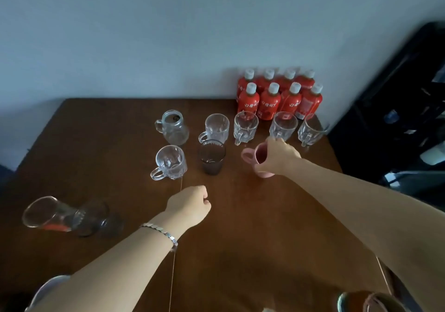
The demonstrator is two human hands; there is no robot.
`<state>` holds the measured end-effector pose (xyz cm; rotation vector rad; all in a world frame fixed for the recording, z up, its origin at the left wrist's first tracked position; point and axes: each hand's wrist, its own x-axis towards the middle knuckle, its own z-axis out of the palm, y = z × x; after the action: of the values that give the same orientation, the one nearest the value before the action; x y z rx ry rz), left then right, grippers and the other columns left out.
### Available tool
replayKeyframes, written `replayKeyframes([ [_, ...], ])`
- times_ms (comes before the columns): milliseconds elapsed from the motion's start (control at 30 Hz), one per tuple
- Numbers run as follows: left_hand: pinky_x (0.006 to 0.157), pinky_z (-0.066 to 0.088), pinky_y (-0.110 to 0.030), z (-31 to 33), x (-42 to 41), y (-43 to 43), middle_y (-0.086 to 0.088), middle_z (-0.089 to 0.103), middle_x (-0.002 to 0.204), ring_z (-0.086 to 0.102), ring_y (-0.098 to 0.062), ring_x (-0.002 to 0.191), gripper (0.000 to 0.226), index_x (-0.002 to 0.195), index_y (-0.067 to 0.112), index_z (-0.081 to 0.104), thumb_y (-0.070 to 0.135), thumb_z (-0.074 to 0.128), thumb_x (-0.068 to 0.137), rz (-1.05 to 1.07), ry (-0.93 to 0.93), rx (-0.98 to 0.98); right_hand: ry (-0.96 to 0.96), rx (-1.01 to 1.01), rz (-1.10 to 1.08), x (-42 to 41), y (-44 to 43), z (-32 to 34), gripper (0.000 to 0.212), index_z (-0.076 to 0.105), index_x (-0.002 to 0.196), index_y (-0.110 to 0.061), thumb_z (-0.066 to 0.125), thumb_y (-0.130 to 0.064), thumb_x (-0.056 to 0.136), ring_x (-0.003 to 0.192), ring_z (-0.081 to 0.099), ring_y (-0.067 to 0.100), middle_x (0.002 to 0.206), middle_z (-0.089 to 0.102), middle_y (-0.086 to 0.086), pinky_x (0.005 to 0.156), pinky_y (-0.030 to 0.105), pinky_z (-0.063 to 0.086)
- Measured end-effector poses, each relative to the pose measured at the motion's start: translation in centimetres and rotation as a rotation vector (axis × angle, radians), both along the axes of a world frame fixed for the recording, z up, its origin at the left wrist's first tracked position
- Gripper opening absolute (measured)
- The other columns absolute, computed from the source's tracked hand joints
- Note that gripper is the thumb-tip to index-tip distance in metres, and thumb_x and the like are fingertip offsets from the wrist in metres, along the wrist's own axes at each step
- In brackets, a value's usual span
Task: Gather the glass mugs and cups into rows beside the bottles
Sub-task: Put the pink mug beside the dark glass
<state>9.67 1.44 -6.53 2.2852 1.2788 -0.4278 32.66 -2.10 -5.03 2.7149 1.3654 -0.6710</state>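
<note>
Several red bottles (pixel 279 95) with white caps stand at the table's far right corner. In front of them runs a row of clear glass mugs (pixel 245 126), and a small glass jug (pixel 173 127) stands to their left. Closer to me are a clear mug (pixel 169 162) and a dark tumbler (pixel 212 157). My right hand (pixel 277 158) grips a pink mug (pixel 252 159) that stands on the table right of the tumbler. My left hand (pixel 191 204) hovers in a loose fist, holding nothing. Two tall glasses (pixel 48 213) lie on their sides at the near left.
The brown wooden table (pixel 108 148) stands against a pale wall. Dark furniture (pixel 397 119) stands beyond the table's right edge. At the bottom edge sit a pale round object (pixel 48 290) on the left and a bowl-like object (pixel 370 302) on the right.
</note>
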Motion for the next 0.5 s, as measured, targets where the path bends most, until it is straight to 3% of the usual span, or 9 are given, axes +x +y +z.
replayKeyframes([
  [333, 0.091, 0.049, -0.032, -1.1, 1.4, -0.1, 0.003, 0.06, 0.128, 0.06, -0.018, 0.112, 0.032, 0.126, 0.02, 0.053, 0.03, 0.042, 0.097, 0.097, 0.067, -0.034, 0.004, -0.002, 0.06, 0.2, 4.5, -3.2, 0.081, 0.038, 0.135, -0.012, 0.073, -0.048, 0.071, 0.114, 0.056, 0.03, 0.125, 0.049, 0.009, 0.073, 0.033, 0.044],
  [500, 0.088, 0.049, -0.03, -0.3, 0.9, 0.2, 0.005, 0.06, 0.128, 0.062, -0.017, 0.109, 0.032, 0.126, 0.021, 0.052, 0.031, 0.042, 0.098, 0.059, 0.1, -0.007, 0.047, 0.015, 0.013, -0.2, 3.3, -2.8, 0.093, 0.029, 0.142, -0.015, 0.073, -0.056, 0.071, 0.122, 0.052, 0.03, 0.133, 0.044, 0.009, 0.084, 0.037, 0.049],
])
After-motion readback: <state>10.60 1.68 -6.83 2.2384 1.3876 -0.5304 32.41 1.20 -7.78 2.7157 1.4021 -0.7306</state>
